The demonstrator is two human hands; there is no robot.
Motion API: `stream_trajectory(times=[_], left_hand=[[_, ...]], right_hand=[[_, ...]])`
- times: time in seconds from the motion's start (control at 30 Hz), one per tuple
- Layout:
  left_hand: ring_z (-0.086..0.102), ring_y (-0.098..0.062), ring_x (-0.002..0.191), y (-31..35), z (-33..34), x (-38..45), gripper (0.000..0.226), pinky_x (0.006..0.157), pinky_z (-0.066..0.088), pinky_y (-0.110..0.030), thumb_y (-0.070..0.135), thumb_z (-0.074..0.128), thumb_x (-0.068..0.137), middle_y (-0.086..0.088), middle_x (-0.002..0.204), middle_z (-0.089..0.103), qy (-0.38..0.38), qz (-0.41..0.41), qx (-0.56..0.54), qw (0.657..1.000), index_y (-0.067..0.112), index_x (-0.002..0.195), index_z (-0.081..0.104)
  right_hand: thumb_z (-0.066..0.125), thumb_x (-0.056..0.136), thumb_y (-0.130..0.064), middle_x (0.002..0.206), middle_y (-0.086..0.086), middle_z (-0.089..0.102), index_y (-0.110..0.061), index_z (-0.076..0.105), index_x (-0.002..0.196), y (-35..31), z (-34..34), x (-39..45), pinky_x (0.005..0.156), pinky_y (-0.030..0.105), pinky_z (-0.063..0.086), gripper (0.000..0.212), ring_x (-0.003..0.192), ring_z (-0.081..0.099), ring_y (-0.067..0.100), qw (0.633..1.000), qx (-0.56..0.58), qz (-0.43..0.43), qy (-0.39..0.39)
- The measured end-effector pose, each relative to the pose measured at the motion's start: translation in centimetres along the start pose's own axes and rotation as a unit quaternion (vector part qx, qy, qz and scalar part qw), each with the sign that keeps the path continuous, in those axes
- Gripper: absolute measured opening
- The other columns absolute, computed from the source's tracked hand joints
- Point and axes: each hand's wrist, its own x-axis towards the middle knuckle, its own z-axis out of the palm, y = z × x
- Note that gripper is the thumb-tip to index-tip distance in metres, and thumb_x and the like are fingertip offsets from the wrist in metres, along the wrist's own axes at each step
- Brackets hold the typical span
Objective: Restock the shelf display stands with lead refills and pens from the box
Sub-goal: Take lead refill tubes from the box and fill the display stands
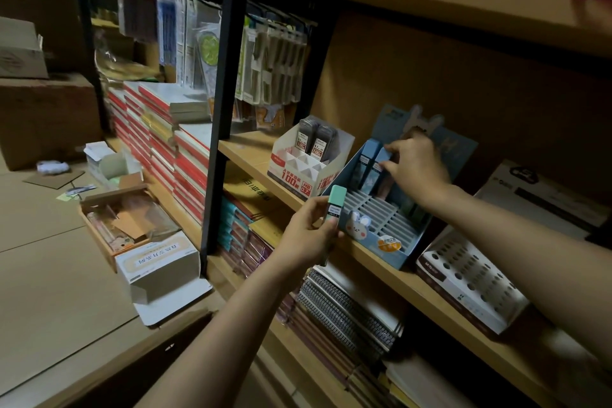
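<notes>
The mint-green lead refill case [335, 209] was up in the left hand [306, 235], fingers curled round its lower half, cap end pointing up, held just off the front edge of the wooden shelf [251, 151] and right beside the near corner of the blue display stand [387, 222]. Over at that stand, the right hand [415, 164] was reaching into the back row, its fingers pinching the top of a blue refill case [381, 159] that stood upright next to another blue case [366, 156]; most of the grey slotted grid in front of them showed open slots, and a little rabbit figure sat on the stand's front lip. To the left on the same shelf, near its front edge, stood the white refill stand [308, 169], two dark refill packs [316, 139] upright in its rear compartments. To the right of the blue stand, a white pen stand with round holes [470, 278] sat tilted at the shelf's front edge. Down on the floor to the left lay an open cardboard box [122, 219] with packets inside, and a white carton [159, 262] on its side just beside it. Spiral notebooks [347, 311] were stacked on the shelf below.
</notes>
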Motion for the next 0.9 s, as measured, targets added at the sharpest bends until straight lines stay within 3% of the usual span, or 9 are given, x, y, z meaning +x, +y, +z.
stream_trajectory(times=[0.1,0.17,0.23,0.33,0.47,0.53,0.7,0.77,0.9], left_hand=[[0.067,-0.013,0.089,0.8,-0.1,-0.3,0.033,0.08,0.06,-0.035,0.012,0.051,0.097,-0.001,0.115,0.058,0.015,0.011,0.007,1.0,0.043,0.108,0.052],[0.07,-0.014,0.087,1.2,-0.2,-0.5,0.032,0.073,0.06,-0.03,0.011,0.053,0.096,-0.004,0.113,0.059,0.014,0.018,-0.003,1.0,0.042,0.107,0.054],[0.071,-0.011,0.082,1.5,-0.1,-0.8,0.029,0.067,0.056,-0.023,0.011,0.055,0.095,-0.008,0.111,0.062,0.009,0.024,-0.005,1.0,0.039,0.105,0.056],[0.071,-0.013,0.085,1.7,0.6,-1.1,0.027,0.07,0.056,-0.023,0.012,0.057,0.094,-0.01,0.114,0.064,-0.016,0.023,0.011,1.0,0.022,0.119,0.059],[0.069,-0.014,0.094,2.1,2.1,-1.7,0.023,0.077,0.056,-0.026,0.015,0.057,0.095,-0.004,0.116,0.063,-0.052,0.03,0.029,0.998,0.023,0.116,0.062],[0.062,-0.008,0.102,2.2,2.8,-2.0,0.024,0.084,0.056,-0.029,0.02,0.057,0.095,0.006,0.116,0.06,-0.026,0.063,0.116,0.991,0.028,0.118,0.058],[0.025,-0.015,0.138,1.5,2.7,-2.0,0.047,0.115,0.029,-0.039,0.039,0.055,0.094,0.002,0.149,0.03,-0.017,0.233,0.447,0.863,0.031,0.138,0.041],[0.01,-0.02,0.146,0.8,2.4,-1.9,0.053,0.119,0.018,-0.047,0.05,0.048,0.095,0.002,0.159,0.012,-0.061,0.211,0.543,0.811,0.04,0.144,0.032],[-0.012,-0.023,0.148,-0.9,2.2,-1.4,0.057,0.119,0.001,-0.052,0.061,0.035,0.094,0.002,0.162,-0.013,-0.101,0.165,0.643,0.741,0.051,0.147,0.016]], right_hand=[[0.064,0.093,-0.022,0.127,0.015,0.052,-0.011,0.052,0.139,0.0,-1.1,-0.4,0.097,0.04,0.048,0.049,0.112,0.054,0.032,0.999,-0.002,-0.019,-0.037],[0.062,0.094,-0.022,0.117,0.011,0.056,-0.012,0.045,0.143,-0.1,-2.0,-1.5,0.09,0.033,0.048,0.053,0.098,0.056,0.02,0.997,0.071,-0.007,-0.012],[0.062,0.094,-0.025,0.104,0.003,0.062,-0.016,0.054,0.134,-0.7,-3.1,-3.3,0.075,0.025,0.056,0.042,0.08,0.063,0.01,0.978,0.206,0.002,-0.027],[0.069,0.088,-0.024,0.1,0.003,0.066,-0.022,0.06,0.12,-2.1,-3.8,-6.1,0.067,0.023,0.059,0.033,0.08,0.071,0.011,0.917,0.374,0.001,-0.14],[0.075,0.082,-0.009,0.09,0.011,0.071,-0.012,0.067,0.103,-2.5,-4.5,-7.4,0.069,0.031,0.061,0.022,0.074,0.073,0.021,0.918,0.372,0.001,-0.139],[0.075,0.082,-0.007,0.092,0.012,0.072,-0.01,0.067,0.098,-1.6,-5.5,-6.8,0.07,0.031,0.061,0.019,0.075,0.073,0.02,0.922,0.361,0.018,-0.14],[0.075,0.083,-0.012,0.093,0.007,0.07,-0.017,0.065,0.094,2.7,-9.4,-3.6,0.073,0.023,0.057,0.016,0.079,0.07,0.017,0.963,0.267,0.043,-0.005],[0.076,0.083,-0.02,0.085,-0.006,0.065,-0.021,0.065,0.095,3.7,-9.8,-3.2,0.06,0.004,0.042,0.017,0.072,0.06,0.003,0.987,0.151,0.02,0.044],[0.075,0.083,-0.018,0.089,-0.006,0.062,-0.016,0.066,0.094,4.1,-8.2,-4.1,0.06,0.008,0.035,0.015,0.078,0.058,0.009,0.995,0.082,-0.041,0.05]])
